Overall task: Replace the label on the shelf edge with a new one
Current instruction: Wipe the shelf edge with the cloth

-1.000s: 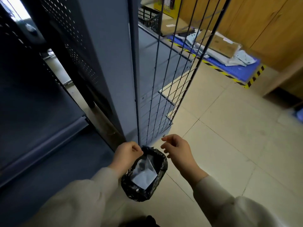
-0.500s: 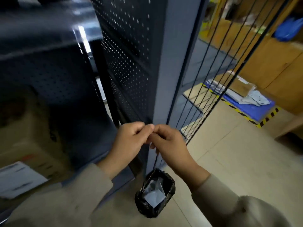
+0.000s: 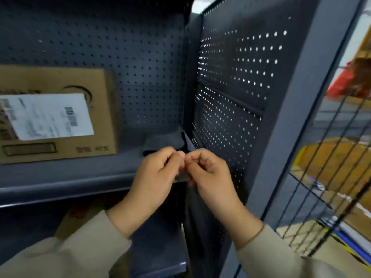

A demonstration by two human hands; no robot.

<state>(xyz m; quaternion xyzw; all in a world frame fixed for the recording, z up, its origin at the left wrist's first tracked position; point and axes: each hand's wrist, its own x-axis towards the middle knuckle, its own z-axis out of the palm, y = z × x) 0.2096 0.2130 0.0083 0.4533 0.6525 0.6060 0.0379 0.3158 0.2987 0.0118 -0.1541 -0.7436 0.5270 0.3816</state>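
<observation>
My left hand [image 3: 156, 181] and my right hand [image 3: 208, 177] meet fingertip to fingertip in front of the right end of the dark grey shelf edge [image 3: 60, 189]. Thumbs and forefingers of both hands pinch a small pale sliver, the label [image 3: 181, 155]. It is blurred and mostly hidden by the fingers. The hands cover the right end of the shelf edge behind them. No other label shows on the part of the shelf edge that I can see.
A cardboard box [image 3: 60, 81] with a white shipping sticker stands on the shelf at the left. A perforated side panel [image 3: 230, 97] closes the bay on the right, with wire mesh [image 3: 331, 177] beyond it. Another box [image 3: 80, 213] sits on the lower shelf [image 3: 160, 247].
My view has risen from the floor and the black bin bag to the shelf. Both hands came up from the bag and now pinch together at the shelf edge.
</observation>
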